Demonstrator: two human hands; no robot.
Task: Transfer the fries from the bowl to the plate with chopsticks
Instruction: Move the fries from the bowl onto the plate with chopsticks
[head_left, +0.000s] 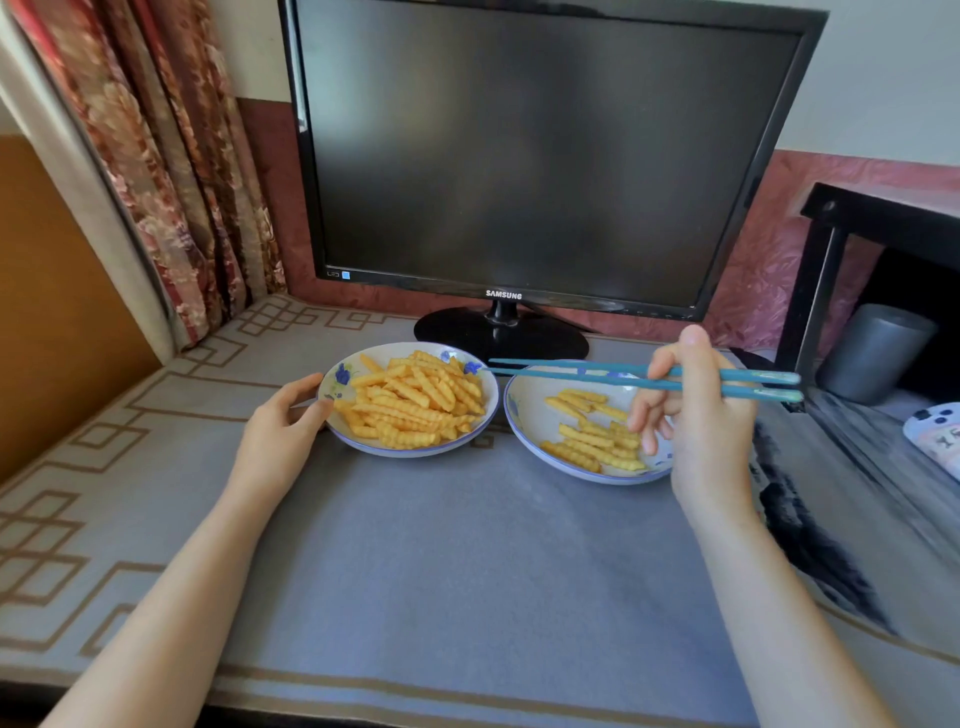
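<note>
Dark monitor (550, 150) before floral curtain (171, 156), pink wall (753, 280).

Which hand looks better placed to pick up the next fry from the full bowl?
The right hand: it holds the chopsticks, their empty tips hovering by the right rim of the bowl, near the fries. The left hand just grips the bowl's left rim.

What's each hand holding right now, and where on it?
Right hand pinches the chopsticks past their middle, toward the thick ends; tips empty. Left hand holds the bowl by its left rim.

Probably home: floral curtain (171, 171), monitor (550, 150)
</note>
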